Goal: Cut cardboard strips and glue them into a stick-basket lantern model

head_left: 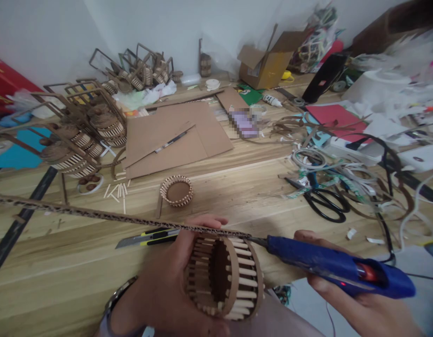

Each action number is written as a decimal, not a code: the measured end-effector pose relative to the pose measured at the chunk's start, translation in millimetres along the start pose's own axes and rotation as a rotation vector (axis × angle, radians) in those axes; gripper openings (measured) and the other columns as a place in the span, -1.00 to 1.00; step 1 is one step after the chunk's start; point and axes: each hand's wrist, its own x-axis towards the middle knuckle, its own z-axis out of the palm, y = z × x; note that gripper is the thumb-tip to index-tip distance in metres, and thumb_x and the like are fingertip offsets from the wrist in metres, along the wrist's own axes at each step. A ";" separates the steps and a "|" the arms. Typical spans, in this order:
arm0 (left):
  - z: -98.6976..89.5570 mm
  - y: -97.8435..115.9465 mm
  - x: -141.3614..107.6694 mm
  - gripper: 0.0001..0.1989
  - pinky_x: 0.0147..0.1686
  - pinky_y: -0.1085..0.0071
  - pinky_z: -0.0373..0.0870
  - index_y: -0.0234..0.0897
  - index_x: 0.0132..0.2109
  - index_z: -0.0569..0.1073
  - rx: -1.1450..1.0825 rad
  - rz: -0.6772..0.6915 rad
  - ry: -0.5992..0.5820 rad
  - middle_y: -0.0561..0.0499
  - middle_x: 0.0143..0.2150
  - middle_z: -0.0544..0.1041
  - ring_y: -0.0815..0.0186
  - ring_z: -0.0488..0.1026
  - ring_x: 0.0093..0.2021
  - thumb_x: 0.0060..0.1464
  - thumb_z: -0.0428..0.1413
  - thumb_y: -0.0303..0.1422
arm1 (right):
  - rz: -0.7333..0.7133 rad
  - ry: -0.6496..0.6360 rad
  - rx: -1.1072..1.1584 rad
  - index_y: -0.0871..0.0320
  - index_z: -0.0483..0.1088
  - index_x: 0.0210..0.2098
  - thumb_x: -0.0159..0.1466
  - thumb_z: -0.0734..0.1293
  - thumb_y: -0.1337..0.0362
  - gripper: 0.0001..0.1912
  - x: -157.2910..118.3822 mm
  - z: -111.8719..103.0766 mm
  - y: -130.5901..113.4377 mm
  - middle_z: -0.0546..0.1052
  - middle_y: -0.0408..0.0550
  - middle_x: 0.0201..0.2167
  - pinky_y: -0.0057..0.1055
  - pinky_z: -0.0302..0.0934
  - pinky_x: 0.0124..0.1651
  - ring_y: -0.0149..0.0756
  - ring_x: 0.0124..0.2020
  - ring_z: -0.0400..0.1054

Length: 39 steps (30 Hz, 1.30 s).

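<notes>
My left hand [167, 285] is wrapped round a small round basket [242, 276] of cardboard rings and wooden sticks, tilted with its open end toward the left. A long thin cardboard strip [107, 216] runs from the left edge of view to the basket's upper rim. My right hand [342, 285] grips a blue glue gun [318, 260] with a small red light showing. The gun's nozzle meets the strip's end at the rim; whether glue is flowing cannot be seen. Under the strip, left of the basket, lies a yellow-and-black utility knife [149, 238].
A second shallow stick ring [177, 191] sits ahead, near loose short sticks [119, 193]. Cardboard sheets [181, 135] lie behind it. Finished handled baskets [106, 124] crowd the left. Black scissors [327, 205], cables and paper strips clutter the right. An open carton [269, 61] stands at the back.
</notes>
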 end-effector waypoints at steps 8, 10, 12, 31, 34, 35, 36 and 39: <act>-3.5 -2.6 0.6 0.02 0.09 0.14 0.41 -0.03 0.26 0.16 0.016 -0.005 -0.032 -0.16 0.37 0.16 -0.05 0.35 0.20 -0.31 0.48 -0.11 | 0.168 -0.250 0.334 0.04 0.61 -0.36 0.18 0.40 -0.08 -0.67 0.9 -3.3 17.8 0.64 -0.04 -0.45 -0.41 0.48 -0.39 -0.21 -0.46 0.54; -4.2 -2.0 1.1 0.00 0.08 0.14 0.43 -0.04 0.27 0.15 -0.005 -0.023 -0.030 -0.17 0.37 0.15 -0.05 0.36 0.20 -0.27 0.47 -0.15 | 0.264 -0.194 0.494 0.07 0.60 -0.38 0.14 0.40 -0.19 -0.56 9.2 -0.3 21.9 0.65 0.02 -0.41 -0.36 0.48 -0.36 -0.18 -0.41 0.55; -6.0 -0.6 2.8 0.00 0.09 0.12 0.42 -0.05 0.28 0.13 -0.005 -0.060 -0.041 -0.19 0.38 0.14 -0.05 0.36 0.20 -0.25 0.47 -0.17 | 0.433 -0.124 0.614 0.11 0.58 -0.38 0.09 0.39 -0.28 -0.45 23.6 3.9 23.6 0.64 0.07 -0.40 -0.31 0.48 -0.34 -0.17 -0.41 0.54; -4.8 13.2 26.2 -0.01 0.18 0.04 0.32 -0.08 0.29 0.09 0.190 -0.151 -0.119 -0.11 0.26 0.30 -0.05 0.36 0.19 -0.22 0.43 -0.10 | -0.274 -0.211 0.056 0.12 0.25 0.33 0.33 0.25 -0.12 -0.30 52.4 18.4 -34.7 0.41 0.09 0.26 -0.26 0.30 0.20 -0.14 0.26 0.31; -3.1 12.6 25.9 -0.02 0.15 0.05 0.35 -0.06 0.29 0.09 0.164 -0.162 -0.107 -0.05 0.19 0.36 -0.04 0.41 0.14 -0.22 0.41 -0.09 | -0.308 -0.259 0.084 0.13 0.16 0.38 0.30 0.26 -0.16 -0.21 50.3 32.9 -40.6 0.38 0.15 0.28 -0.25 0.29 0.21 -0.12 0.28 0.28; -3.1 12.9 25.9 -0.01 0.16 0.05 0.35 -0.08 0.29 0.09 0.160 -0.161 -0.097 -0.06 0.20 0.36 -0.04 0.41 0.14 -0.22 0.41 -0.08 | -0.313 -0.257 0.083 0.12 0.15 0.39 0.31 0.26 -0.14 -0.22 49.8 36.2 -39.9 0.38 0.16 0.28 -0.23 0.29 0.22 -0.12 0.28 0.28; -3.3 13.4 26.1 0.01 0.18 0.03 0.32 -0.10 0.31 0.07 0.165 -0.164 -0.090 -0.09 0.22 0.34 -0.05 0.40 0.16 -0.21 0.41 -0.08 | -0.320 -0.251 0.078 0.12 0.14 0.39 0.32 0.26 -0.12 -0.23 49.4 38.6 -38.4 0.38 0.18 0.28 -0.21 0.29 0.22 -0.11 0.29 0.27; -6.0 16.4 29.3 0.10 0.26 -0.01 0.24 -0.16 0.37 -0.01 0.243 -0.192 -0.094 -0.20 0.31 0.27 -0.07 0.34 0.24 -0.20 0.42 -0.10 | -0.359 -0.210 0.075 0.12 0.15 0.38 0.34 0.26 -0.08 -0.28 48.4 41.8 -32.9 0.39 0.20 0.25 -0.20 0.29 0.21 -0.12 0.27 0.29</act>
